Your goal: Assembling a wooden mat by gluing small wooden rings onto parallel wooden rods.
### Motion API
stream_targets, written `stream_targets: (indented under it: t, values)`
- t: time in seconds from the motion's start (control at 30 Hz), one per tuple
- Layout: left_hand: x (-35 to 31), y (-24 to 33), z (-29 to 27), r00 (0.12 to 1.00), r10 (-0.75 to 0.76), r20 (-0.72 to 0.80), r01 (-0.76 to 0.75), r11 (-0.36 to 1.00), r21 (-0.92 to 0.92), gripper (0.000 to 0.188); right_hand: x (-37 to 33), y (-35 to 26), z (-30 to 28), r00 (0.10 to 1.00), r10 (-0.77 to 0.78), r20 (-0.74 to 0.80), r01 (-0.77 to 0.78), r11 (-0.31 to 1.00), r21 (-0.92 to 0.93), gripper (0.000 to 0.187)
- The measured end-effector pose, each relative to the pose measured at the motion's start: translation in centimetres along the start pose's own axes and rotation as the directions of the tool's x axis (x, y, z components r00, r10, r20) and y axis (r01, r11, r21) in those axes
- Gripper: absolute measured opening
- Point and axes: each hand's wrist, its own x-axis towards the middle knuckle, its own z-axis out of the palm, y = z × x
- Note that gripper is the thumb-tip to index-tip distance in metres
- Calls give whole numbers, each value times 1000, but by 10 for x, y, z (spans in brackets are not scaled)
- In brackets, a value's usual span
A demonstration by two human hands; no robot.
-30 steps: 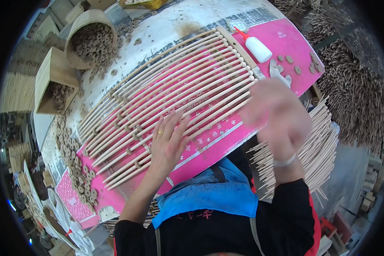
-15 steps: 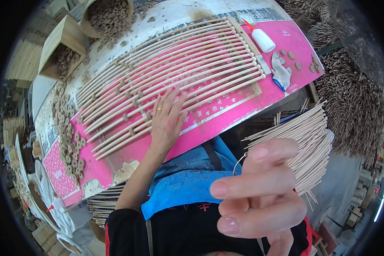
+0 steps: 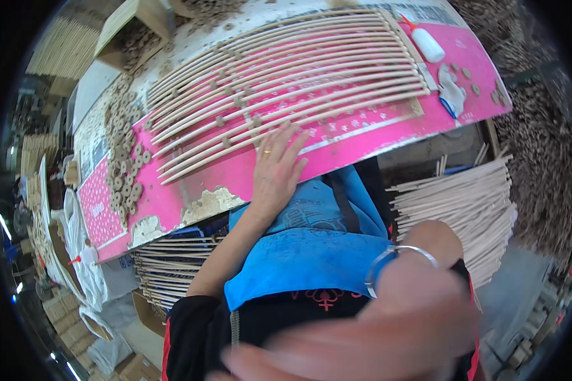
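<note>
My left hand (image 3: pixel 278 166) lies with fingers stretched out at the front edge of the pink-covered table (image 3: pixel 356 141). Its fingertips reach the nearest of a row of slim wooden sticks (image 3: pixel 311 81). Small wooden rings (image 3: pixel 238 100) sit among these sticks at staggered places. The sticks' right ends line up along a wooden strip (image 3: pixel 408 39). Close to the camera, my right hand (image 3: pixel 388 324) hangs over my lap, smeared by motion. Its finger positions and anything in it cannot be made out. A silver bangle (image 3: pixel 370 279) circles that wrist.
Loose rings (image 3: pixel 126 166) lie heaped at the table's left. A wooden box (image 3: pixel 130 35) holds more. At right are a white glue bottle (image 3: pixel 428 44) with a red tip and a white glove (image 3: pixel 452 94). Bundled sticks (image 3: pixel 457 213) rest below the table's right side.
My right hand has swung down and left, nearer the camera, and is now blurred. The view has shifted, while my left hand stays by the near sticks.
</note>
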Motion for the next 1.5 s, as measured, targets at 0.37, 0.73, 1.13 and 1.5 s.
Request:
stream_targets:
  t: [0.37, 0.73, 1.13, 1.5]
  values:
    - [124, -79, 4, 1000, -9, 17, 6, 983, 183, 70, -209, 237, -115, 477, 836, -271, -828, 325, -457, 47]
    - [296, -174, 57, 988, -150, 34, 127, 920, 370, 66, -290, 342, -140, 58, 956, -287, -844, -106, -526, 82]
    - [291, -171, 66, 983, -177, 48, 144, 907, 395, 59, -233, 354, -116, 168, 966, -198, -979, 140, -150, 56]
    - [291, -168, 64, 977, -206, 51, 170, 906, 387, 60, -197, 368, -99, 273, 955, -115, -912, 219, -348, 49]
